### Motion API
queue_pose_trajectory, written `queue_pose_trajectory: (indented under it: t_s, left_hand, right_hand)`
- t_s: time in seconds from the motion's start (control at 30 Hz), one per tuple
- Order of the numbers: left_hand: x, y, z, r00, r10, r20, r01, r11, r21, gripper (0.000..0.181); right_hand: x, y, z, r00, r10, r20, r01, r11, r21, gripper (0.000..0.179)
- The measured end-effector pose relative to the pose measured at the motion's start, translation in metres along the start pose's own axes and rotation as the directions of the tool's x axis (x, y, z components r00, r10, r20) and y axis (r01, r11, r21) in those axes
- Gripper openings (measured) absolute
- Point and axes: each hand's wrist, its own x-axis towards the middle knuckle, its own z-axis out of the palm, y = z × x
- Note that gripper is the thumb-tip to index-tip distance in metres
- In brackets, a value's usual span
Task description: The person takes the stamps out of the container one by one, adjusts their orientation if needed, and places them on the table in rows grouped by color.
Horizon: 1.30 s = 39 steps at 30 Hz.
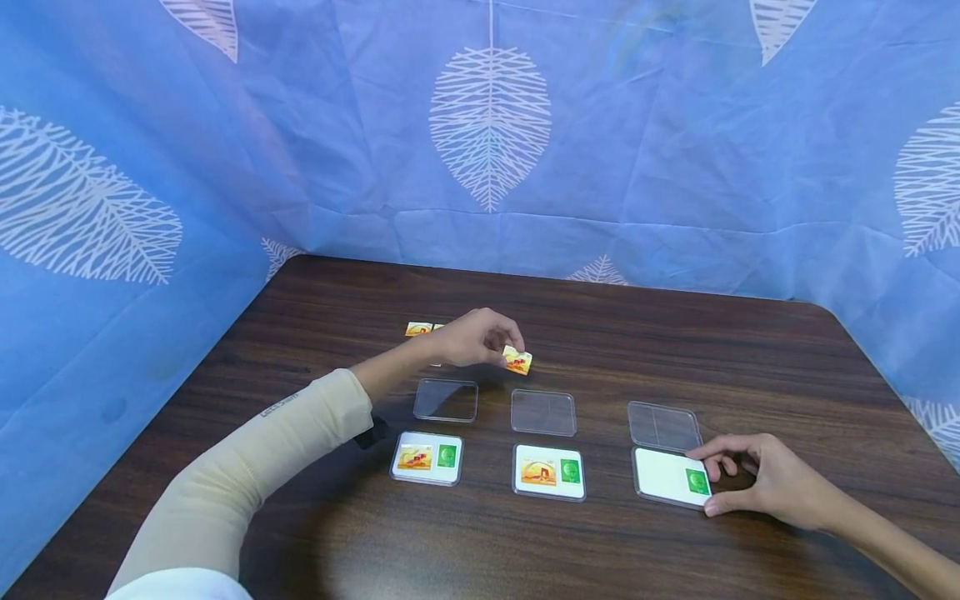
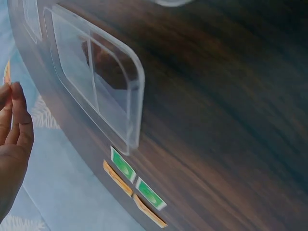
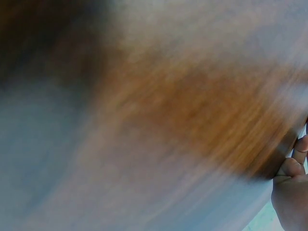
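My left hand (image 1: 480,337) pinches an orange and yellow postage stamp (image 1: 517,360) above the far middle of the table; in the left wrist view the stamp (image 2: 7,72) shows edge-on at the fingertips. On the right, my right hand (image 1: 772,479) grips the right side of a clear plastic case (image 1: 660,475) between thumb and fingers. That case has a white insert with one green stamp (image 1: 697,481) at its right. Two similar cases, the left one (image 1: 427,458) and the middle one (image 1: 548,472), each hold an orange stamp beside a green one.
Behind the cases lie three clear lids (image 1: 446,400), one per case. Several loose stamps, orange (image 2: 118,178) and green (image 2: 122,164), lie on the dark wood table (image 1: 450,542), partly behind my left arm in the head view. A blue leaf-patterned cloth (image 1: 637,150) hangs around the table.
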Motion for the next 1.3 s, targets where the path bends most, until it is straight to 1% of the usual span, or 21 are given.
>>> queue_pose_trajectory:
  t_s: [0.17, 0.3, 0.4, 0.5, 0.7, 0.77, 0.87, 1.03, 1.1, 1.17, 1.3]
  left_hand:
    - [-0.007, -0.004, -0.006, 0.999, -0.051, -0.012, 0.05, 0.994, -0.1, 0.022]
    - [-0.013, -0.008, -0.009, 0.995, -0.096, -0.04, 0.091, 0.988, -0.122, 0.023]
    - [-0.017, -0.011, -0.011, 0.991, -0.119, -0.065, 0.109, 0.984, -0.144, 0.024]
    - [-0.02, -0.013, -0.014, 0.988, -0.128, -0.09, 0.112, 0.981, -0.16, 0.024]
    - [-0.028, -0.017, -0.02, 0.983, -0.119, -0.138, 0.102, 0.987, -0.121, 0.018]
    - [-0.03, -0.019, -0.022, 0.98, -0.126, -0.151, 0.109, 0.987, -0.116, 0.017]
    - [-0.033, -0.022, -0.024, 0.978, -0.133, -0.161, 0.115, 0.986, -0.117, 0.016]
    - [-0.035, -0.025, -0.026, 0.972, -0.154, -0.178, 0.133, 0.983, -0.126, 0.02]
    - [-0.036, -0.025, -0.027, 0.968, -0.164, -0.189, 0.138, 0.98, -0.14, 0.022]
    - [-0.036, -0.026, -0.027, 0.966, -0.167, -0.199, 0.133, 0.976, -0.174, 0.023]
    - [-0.036, -0.028, -0.027, 0.963, -0.156, -0.221, 0.1, 0.964, -0.245, 0.022]
  right_hand:
    - [0.001, 0.0, 0.0, 1.0, 0.018, 0.005, -0.018, 1.0, -0.002, 0.049]
    - [0.001, -0.001, 0.0, 1.0, 0.022, 0.004, -0.022, 1.0, -0.004, 0.049]
    - [0.001, -0.002, 0.0, 1.0, 0.024, 0.0, -0.024, 1.0, -0.018, 0.049]
    - [0.002, -0.002, 0.0, 1.0, 0.03, -0.005, -0.03, 0.999, -0.034, 0.049]
    - [0.002, -0.002, 0.0, 0.999, 0.033, -0.006, -0.033, 0.998, -0.044, 0.049]
    - [0.002, -0.002, 0.0, 1.0, 0.03, -0.004, -0.03, 0.999, -0.038, 0.049]
    - [0.001, -0.002, 0.001, 1.0, 0.028, -0.003, -0.028, 0.999, -0.034, 0.049]
    - [0.001, -0.001, 0.001, 0.999, 0.033, -0.005, -0.033, 0.999, -0.035, 0.049]
    - [0.001, -0.001, 0.001, 0.999, 0.037, -0.004, -0.037, 0.999, -0.035, 0.049]
    - [0.001, -0.001, 0.001, 0.999, 0.042, -0.004, -0.042, 0.998, -0.039, 0.049]
    - [0.002, -0.002, 0.001, 0.999, 0.046, 0.0, -0.046, 0.998, -0.036, 0.049]
